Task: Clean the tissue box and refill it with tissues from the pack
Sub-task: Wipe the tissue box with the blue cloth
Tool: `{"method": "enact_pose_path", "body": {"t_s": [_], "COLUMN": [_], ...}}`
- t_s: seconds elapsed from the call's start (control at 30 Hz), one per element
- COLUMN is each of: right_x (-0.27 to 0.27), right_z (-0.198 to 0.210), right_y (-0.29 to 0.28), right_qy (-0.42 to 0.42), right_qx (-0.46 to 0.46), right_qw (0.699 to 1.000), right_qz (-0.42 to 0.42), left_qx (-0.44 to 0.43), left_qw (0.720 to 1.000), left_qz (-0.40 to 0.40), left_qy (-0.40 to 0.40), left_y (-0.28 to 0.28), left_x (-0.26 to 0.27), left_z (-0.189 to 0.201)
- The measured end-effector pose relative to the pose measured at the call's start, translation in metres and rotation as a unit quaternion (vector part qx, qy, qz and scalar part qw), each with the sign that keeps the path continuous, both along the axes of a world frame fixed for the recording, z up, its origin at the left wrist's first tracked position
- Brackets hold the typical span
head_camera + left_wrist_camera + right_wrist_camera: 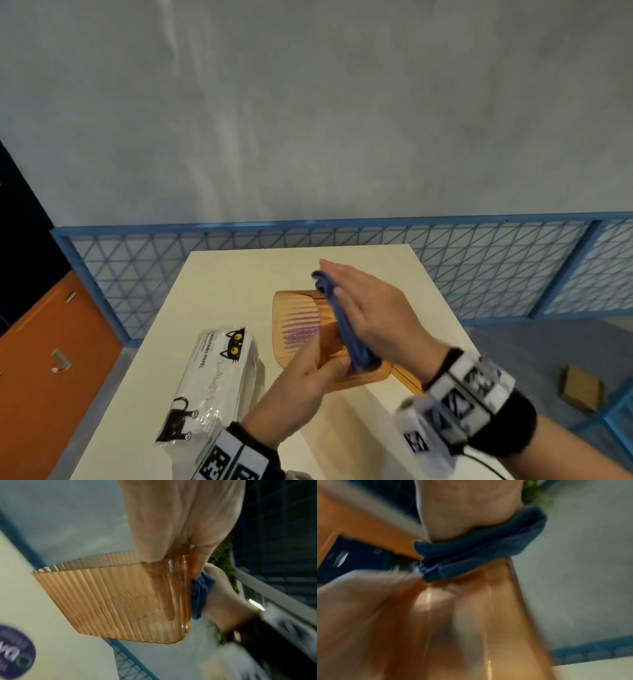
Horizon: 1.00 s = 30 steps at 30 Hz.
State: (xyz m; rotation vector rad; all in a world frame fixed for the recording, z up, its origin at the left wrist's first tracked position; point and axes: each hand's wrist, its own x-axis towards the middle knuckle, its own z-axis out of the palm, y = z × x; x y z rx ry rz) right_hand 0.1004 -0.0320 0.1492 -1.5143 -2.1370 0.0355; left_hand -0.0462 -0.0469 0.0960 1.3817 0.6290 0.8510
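Note:
A translucent orange ribbed tissue box [301, 325] is tilted on its side above the white table [219, 274]. My left hand [301, 387] grips its near end, thumb outside and fingers inside the wall [164, 601]. My right hand [370, 308] lies flat with straight fingers, pressing a folded blue cloth [346, 329] against the box's right face; the cloth [481, 545] shows between palm and box in the right wrist view, and the cloth [200, 592] in the left wrist view. A white tissue pack [212, 380] with black cat prints lies to the left on the table.
An orange flat piece [407, 377], likely the box's other part, lies on the table under my right wrist. A blue mesh railing [479, 267] runs behind the table. Orange cabinets [51, 359] stand at the left. A small cardboard box [582, 390] sits on the floor at the right.

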Motion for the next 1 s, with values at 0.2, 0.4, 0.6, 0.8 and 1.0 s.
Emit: {"method": "enact_pose_path", "body": {"t_s": [0.2, 0.4, 0.6, 0.8, 1.0], "right_x": [0.003, 0.009, 0.05, 0.108, 0.124], "right_z": [0.013, -0.035, -0.033, -0.107, -0.166], "right_y": [0.017, -0.013, 0.03, 0.036, -0.005], "right_qy": [-0.007, -0.037, 0.061, -0.128, -0.174], "right_qx": [-0.102, 0.01, -0.179, -0.359, -0.446], "right_qw": [0.994, 0.998, 0.981, 0.914, 0.86], "right_qz": [-0.028, 0.051, -0.036, -0.139, -0.174], "left_qx": [0.063, 0.016, 0.028, 0.183, 0.159], "left_qw": [0.996, 0.997, 0.989, 0.92, 0.867], "left_qz": [0.025, 0.035, -0.066, -0.091, -0.039], "left_qy": [0.054, 0.064, 0.129, 0.334, 0.47], "left_y": [0.005, 0.01, 0.012, 0.023, 0.029], "left_x": [0.002, 0.006, 0.006, 0.023, 0.065], "left_z": [0.002, -0.006, -0.009, -0.02, -0.052]}}
